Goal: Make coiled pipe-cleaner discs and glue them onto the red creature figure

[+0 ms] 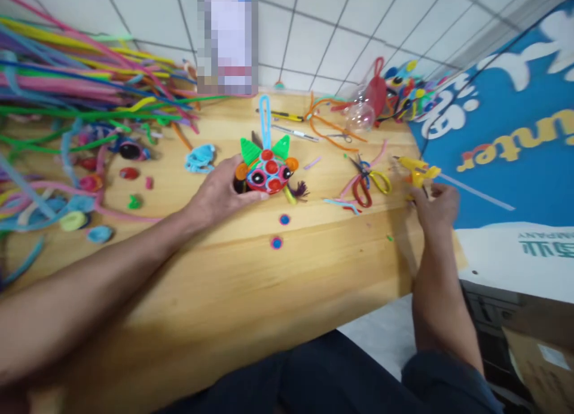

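Toy face [271, 177] held at its left side by the left hand [219, 189]: thumb laid along the lower front edge, fingers mostly hidden behind, the grip spread about as wide as the toy's side. The toy is kept upright over the table [215, 294], its front turned to the wearer; whether the tabletop is touched by it cannot be told. Two green ears [281, 148], black-and-white eyes and red discs are carried on it, topped by a blue loop [265, 122]. Well to the right of that grip, a yellow glue gun [419, 170] is held in the right hand [437, 210], fingers closed about its handle, nozzle pointed leftward. Between the two grips, scissors [370, 175] are laid with blades spread, cut strips [347, 206] scattered close by. Just below and right of the left grip, two small blue discs [280, 231] are set one nearer the wearer. A dark tassel [299, 191] is seen at the toy's right. Beyond the left grip, a yellow knife [287, 115] is laid near the wall. Left of it, a crumpled blue piece [200, 158] is noted, and farther out a heap of fuzzy sticks [89, 85].
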The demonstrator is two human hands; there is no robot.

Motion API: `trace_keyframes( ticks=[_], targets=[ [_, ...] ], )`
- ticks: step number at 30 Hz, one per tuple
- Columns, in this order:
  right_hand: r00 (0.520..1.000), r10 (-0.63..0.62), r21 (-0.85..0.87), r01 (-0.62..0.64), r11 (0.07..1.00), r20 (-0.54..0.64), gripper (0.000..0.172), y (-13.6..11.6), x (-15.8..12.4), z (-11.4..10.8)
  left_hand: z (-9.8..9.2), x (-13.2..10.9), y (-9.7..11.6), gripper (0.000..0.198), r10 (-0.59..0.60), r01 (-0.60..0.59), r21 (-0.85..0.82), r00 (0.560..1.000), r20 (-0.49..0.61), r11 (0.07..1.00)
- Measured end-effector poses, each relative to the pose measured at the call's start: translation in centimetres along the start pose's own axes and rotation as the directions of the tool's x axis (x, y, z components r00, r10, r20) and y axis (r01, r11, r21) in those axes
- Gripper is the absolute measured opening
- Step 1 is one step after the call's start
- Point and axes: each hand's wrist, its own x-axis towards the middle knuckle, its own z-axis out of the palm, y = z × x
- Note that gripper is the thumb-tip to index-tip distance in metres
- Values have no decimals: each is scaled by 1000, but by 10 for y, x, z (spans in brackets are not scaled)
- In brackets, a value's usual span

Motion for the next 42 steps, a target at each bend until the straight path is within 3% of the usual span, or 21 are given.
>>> trace_keyframes(
  ticks=[2, 4, 6, 9, 12, 14, 21, 26, 29, 33, 36, 42],
  targets=[
    [1000, -17, -15, 17, 1000, -20, 27, -27, -25, -16, 2, 1, -3, 47, -4, 5, 23, 1000, -31, 1000],
    [968, -194, 157, 169, 973, 162, 21, -71, -59, -27, 5, 3, -8, 50, 15, -14, 14, 998, -61, 1000],
    [852, -412, 343, 300, 890, 323, 20, -123, -94, -32, 7, 3, -13, 52, 37, -39, -21, 996, -84, 999],
    [603, -680, 514, 461, 724, 417, 18, -190, -133, -26, 8, 3, -15, 49, 55, -64, -82, 993, -107, 995],
    [502, -729, 504, 527, 684, 465, 25, -224, -151, -17, 8, 3, -13, 48, 76, -90, -111, 990, -121, 990],
    [488, -727, 487, 540, 687, 484, 25, -232, -155, -13, 7, 3, -11, 48, 89, -103, -114, 989, -122, 988],
    [514, -721, 425, 585, 690, 464, 8, -243, -165, -6, 8, 4, -11, 45, 134, -145, -91, 984, -117, 985],
    [517, -761, 363, 673, 645, 393, 4, -245, -164, -8, 10, 4, -13, 48, 154, -166, -80, 979, -133, 983],
    [550, -795, 370, 704, 607, 257, 8, -244, -142, -11, 11, 3, -13, 49, 167, -178, -68, 976, -139, 982],
    [591, -807, 330, 762, 558, 0, 17, -247, -88, -3, 11, 3, -14, 48, 167, -175, -58, 979, -120, 983],
    [556, -826, 298, 808, 509, -96, 15, -253, -50, 15, 10, 3, -14, 53, 173, -181, -65, 978, -119, 981],
    [464, -881, 216, 872, 439, -87, 14, -265, -14, 47, 10, 3, -14, 50, 158, -162, -30, 981, -110, 986]
  ],
)
